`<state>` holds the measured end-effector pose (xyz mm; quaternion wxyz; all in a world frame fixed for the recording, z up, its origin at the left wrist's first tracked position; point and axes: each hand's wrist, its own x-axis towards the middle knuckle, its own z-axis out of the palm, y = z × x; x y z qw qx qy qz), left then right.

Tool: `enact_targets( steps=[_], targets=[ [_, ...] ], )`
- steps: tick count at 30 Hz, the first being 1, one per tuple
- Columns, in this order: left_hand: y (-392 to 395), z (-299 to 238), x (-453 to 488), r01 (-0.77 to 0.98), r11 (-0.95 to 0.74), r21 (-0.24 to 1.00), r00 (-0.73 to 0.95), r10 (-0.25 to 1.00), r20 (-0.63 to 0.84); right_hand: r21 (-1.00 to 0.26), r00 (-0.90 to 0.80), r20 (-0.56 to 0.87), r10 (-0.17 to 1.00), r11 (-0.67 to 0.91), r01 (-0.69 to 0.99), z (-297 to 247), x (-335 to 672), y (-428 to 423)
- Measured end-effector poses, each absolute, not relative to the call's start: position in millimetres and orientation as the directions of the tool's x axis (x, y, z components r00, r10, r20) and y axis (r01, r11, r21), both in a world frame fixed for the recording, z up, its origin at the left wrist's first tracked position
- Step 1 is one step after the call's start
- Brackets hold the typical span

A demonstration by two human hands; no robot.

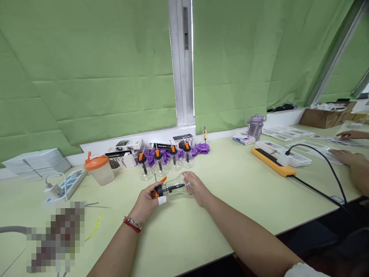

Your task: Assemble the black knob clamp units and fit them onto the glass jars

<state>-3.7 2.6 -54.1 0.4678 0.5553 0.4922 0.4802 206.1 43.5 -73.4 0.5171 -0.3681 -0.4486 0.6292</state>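
Observation:
Both my hands hold one clear plastic bottle (175, 187) lying sideways just above the pale green table (225, 200). My left hand (148, 200) is closed round its orange and black cap end, thumb on the orange part. My right hand (196, 187) grips the clear bottom end with curled fingers. Just behind, several like bottles (161, 163) with orange and black caps stand upright in a row, with purple round parts (201, 148) among and beside them.
An orange-lidded cup (99, 169) and a power strip (70, 184) lie at the left, small boxes (127, 152) along the wall. A yellow power strip (272, 161) with a black cable is at the right. Another person's hands (350, 159) rest on white trays at the far right.

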Motion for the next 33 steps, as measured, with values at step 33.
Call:
enact_targets(
  steps=[33],
  targets=[
    [2,-59,3,-0.087,0.140,0.986,-0.041,0.989,-0.144,-0.882,-0.349,0.444,0.825,0.472,-0.004,-70,211,29]
  ],
)
